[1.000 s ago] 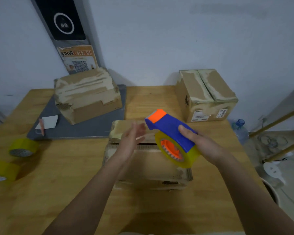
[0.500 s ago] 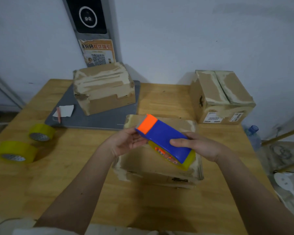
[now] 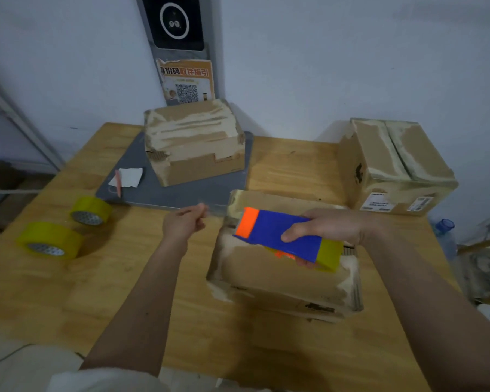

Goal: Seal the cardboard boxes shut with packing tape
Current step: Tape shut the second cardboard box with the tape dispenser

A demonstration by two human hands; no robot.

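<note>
Your left hand point(image 3: 183, 224) has left the dispenser point(image 3: 277, 236), fingers pinched; right hand point(image 3: 331, 226) grips it above the box point(image 3: 280, 278); box labels unreadable.

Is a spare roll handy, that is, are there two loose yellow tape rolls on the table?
Yes, two yellow tape rolls lie on the wooden table, left of the left hand.

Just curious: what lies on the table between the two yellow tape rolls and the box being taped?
In the head view, only the left hand and forearm cross it; otherwise bare wooden table separates the tape rolls from the box.
</note>
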